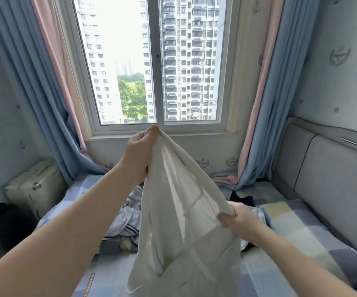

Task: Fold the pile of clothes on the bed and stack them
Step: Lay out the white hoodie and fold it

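The left hand point(140, 154) pinches the white shirt point(181, 211) up high. The right hand point(238, 220) grips its side, above the bed point(291, 228).

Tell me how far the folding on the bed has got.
Done: nothing shows as folded, and no stack is in view. In hand: the white garment hangs unfolded, the left hand pinching its top and the right hand gripping a lower edge. Left: the pile lies crumpled on the bed, with a black piece beside it. All of that needs folding and stacking.
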The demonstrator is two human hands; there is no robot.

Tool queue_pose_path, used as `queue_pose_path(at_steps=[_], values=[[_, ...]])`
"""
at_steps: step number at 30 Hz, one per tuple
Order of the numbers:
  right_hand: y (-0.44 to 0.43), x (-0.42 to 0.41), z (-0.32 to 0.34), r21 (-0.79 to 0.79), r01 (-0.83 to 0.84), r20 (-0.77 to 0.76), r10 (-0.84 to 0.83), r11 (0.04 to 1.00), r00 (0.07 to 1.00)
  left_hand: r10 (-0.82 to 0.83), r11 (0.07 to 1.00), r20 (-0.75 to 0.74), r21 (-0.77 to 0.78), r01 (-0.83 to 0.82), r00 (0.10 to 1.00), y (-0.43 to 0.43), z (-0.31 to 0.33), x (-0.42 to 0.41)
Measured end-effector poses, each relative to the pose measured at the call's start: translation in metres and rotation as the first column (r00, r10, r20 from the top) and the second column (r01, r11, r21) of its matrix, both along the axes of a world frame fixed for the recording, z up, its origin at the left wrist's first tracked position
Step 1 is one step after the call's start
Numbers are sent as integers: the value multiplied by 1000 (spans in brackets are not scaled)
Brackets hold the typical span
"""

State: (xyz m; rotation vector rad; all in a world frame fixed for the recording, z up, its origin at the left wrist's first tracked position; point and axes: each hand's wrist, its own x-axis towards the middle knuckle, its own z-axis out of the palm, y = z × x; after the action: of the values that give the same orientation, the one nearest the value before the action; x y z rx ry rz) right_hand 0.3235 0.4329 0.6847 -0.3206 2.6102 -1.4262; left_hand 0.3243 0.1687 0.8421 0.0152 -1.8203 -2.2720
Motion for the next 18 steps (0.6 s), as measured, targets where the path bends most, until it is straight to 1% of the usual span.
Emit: queue_pose_path(at_steps=[2,4,5,7,9,11,14,15,16,18], values=[[-3,4,19,-96,-56,-4,55,994,998,76,993,40,-95,-72,996,-8,-14,-7],[-7,8,37,-246,-77,-14,75,966,997,101,966,74,-245,-80,992,-13,-31,-12],[-10,10,45,-337,-74,-5,76,939,997,84,950,88,-308,-54,993,-14,-39,-11],[-19,12,58,-486,-52,24,73,872,997,-4,939,132,-341,49,991,-11,-53,-1],[-29,16,68,-572,-34,46,73,819,996,-102,901,148,-406,154,984,-4,-70,10],[-38,19,74,-600,-24,53,70,800,996,-174,840,135,-496,219,975,3,-86,18],[-47,22,82,-591,-32,59,83,806,995,-273,827,135,-472,304,953,15,-107,30],[-48,22,84,-593,-38,66,96,804,993,-286,815,112,-494,303,952,20,-112,33],[-48,22,85,-599,-50,77,120,799,990,-268,791,72,-553,262,961,22,-118,34],[-44,21,87,-607,-92,114,201,789,973,-172,720,-41,-687,97,984,23,-122,35]])
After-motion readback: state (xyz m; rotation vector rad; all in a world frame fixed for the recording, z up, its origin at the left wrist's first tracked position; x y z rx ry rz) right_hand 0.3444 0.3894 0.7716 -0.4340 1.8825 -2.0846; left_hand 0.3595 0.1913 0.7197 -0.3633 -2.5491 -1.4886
